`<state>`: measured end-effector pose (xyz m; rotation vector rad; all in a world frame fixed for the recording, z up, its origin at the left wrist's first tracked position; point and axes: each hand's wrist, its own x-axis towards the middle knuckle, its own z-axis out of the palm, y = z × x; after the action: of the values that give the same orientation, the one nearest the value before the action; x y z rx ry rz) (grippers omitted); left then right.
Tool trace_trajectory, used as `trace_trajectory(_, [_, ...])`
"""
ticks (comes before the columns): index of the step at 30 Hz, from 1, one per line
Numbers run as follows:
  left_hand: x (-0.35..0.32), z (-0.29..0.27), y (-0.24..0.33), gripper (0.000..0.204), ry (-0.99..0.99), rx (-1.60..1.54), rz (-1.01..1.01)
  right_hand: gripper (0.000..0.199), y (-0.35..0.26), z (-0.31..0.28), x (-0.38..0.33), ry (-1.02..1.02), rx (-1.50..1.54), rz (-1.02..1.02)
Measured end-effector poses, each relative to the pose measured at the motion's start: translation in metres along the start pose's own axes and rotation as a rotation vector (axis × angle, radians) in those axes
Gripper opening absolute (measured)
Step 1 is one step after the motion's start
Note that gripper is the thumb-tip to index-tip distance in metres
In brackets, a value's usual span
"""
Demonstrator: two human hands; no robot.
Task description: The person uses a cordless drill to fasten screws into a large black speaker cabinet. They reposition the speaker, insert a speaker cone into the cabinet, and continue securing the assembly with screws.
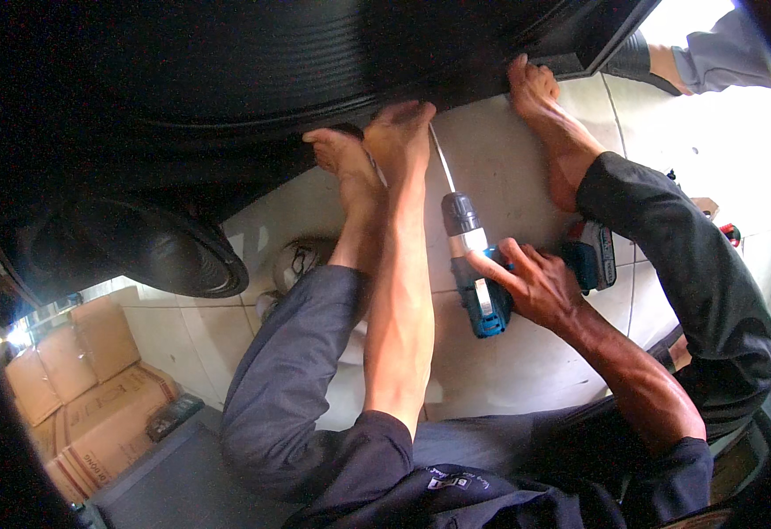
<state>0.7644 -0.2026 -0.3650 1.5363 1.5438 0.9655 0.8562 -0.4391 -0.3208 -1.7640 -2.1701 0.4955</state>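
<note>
Currently: cordless drill in right hand, bit pointing toward a black ridged panel

Item one: cordless drill (470,282), teal and black with a silvery collar, held above the tiled floor (527,379) between the person's legs. Battery pack (601,256) to the right of the hand.

Item two: long slender bit (443,159), set in the drill's nose; tip beside the left hand, near the lower edge of the black ridged panel (315,97). Contact cannot be told.

Item three: right hand (540,286), fingers closed around the drill's handle, one digit stretched along the body.

Item four: left hand (399,137), at the panel's lower edge; fingers partly in shadow, so whether spread or pinching cannot be told.

Item five: bare left foot (340,159), just beside the left hand; bare right foot (549,123), apart, to the right.

Item six: cardboard boxes (94,361), lower left, stacked.

Item seven: another person's leg (725,57), upper right, grey trouser.
</note>
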Motion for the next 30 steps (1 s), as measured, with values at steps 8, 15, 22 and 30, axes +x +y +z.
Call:
trace_trajectory(8, [0.002,0.000,-0.001,0.024,-0.039,-0.052,-0.091,0.066,0.004,0.003,-0.003,-0.005,-0.045,-0.008])
trace_trajectory(15, [-0.005,-0.001,0.018,0.020,0.012,-0.027,-0.175,0.066,0.007,0.005,-0.001,0.019,0.002,-0.005])
trace_trajectory(22, [0.000,0.005,-0.003,0.024,-0.007,-0.033,-0.094,0.065,0.006,0.004,-0.003,0.016,-0.024,-0.001])
trace_trajectory(30, [-0.007,0.001,0.012,0.024,-0.026,-0.115,-0.157,0.063,0.009,0.005,-0.004,0.058,-0.038,-0.009])
